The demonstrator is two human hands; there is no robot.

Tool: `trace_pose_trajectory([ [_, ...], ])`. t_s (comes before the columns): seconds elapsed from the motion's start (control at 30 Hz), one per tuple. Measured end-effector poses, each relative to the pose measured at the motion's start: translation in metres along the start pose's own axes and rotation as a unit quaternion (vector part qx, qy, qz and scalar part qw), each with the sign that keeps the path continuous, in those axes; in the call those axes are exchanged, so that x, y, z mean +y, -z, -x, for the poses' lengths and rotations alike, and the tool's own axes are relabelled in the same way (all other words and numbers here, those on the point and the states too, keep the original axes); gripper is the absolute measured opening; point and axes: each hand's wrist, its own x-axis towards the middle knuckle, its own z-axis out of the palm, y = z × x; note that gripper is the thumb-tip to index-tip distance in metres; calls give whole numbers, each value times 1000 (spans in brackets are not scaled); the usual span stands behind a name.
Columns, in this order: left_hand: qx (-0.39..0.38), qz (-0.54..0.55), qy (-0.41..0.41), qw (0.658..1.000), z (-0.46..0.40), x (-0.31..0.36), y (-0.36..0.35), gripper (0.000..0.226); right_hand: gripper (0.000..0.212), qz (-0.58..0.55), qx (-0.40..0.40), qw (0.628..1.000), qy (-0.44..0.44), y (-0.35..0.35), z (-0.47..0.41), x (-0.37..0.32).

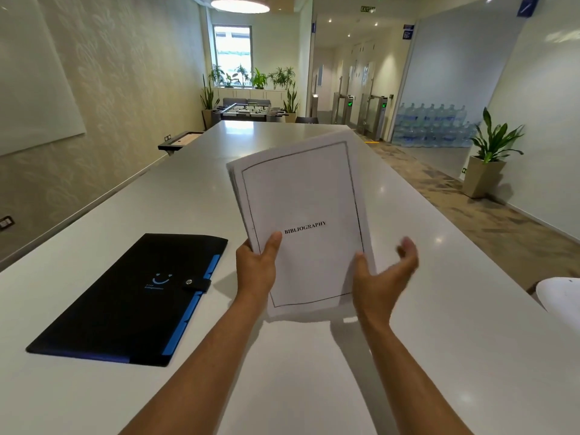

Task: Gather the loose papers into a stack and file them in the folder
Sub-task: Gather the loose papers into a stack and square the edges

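A stack of white papers (301,196) is held upright above the table, its top sheet reading "BIBLIOGRAPHY" inside a thin black border. My left hand (259,268) grips the stack's lower left edge, thumb on the front. My right hand (384,274) is at the stack's lower right edge, palm turned inward and fingers spread and blurred; its thumb touches the paper's edge. A black folder (125,302) with blue tabs and a snapped strap lies shut on the table to the left of my left arm.
The long white table (439,340) runs away from me. A white rounded object (561,296) sits at its right edge. A potted plant (489,158) stands on the floor to the right.
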Motion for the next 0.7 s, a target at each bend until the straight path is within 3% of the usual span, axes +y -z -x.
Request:
trace_pose_trajectory([
  [0.03, 9, 23, 15, 1000, 0, 0, -2, 19, 81, -13, 47, 998, -36, 2, 8, 2],
  [0.1, 27, 56, 45, 997, 1, -3, -7, 29, 84, -95, 47, 979, -172, 1, 23, 2],
  [0.2, 33, 93, 80, 992, 5, -14, -15, 40, 57, -331, -38, 886, -322, -3, 28, 5],
  [0.27, 35, 106, 109, 988, 7, -22, -18, 45, 42, -378, -66, 858, -341, -3, 24, 4],
  [0.4, 37, 120, 157, 980, 11, -33, -19, 38, 35, -356, -97, 867, -334, -1, 21, 2],
  [0.57, 25, 133, 169, 976, 14, -38, -15, 20, 35, -269, -126, 913, -279, -2, 16, 5],
  [0.7, -1, 180, 167, 969, 2, -36, 2, 41, 30, -215, -143, 942, -214, 7, -3, 6],
])
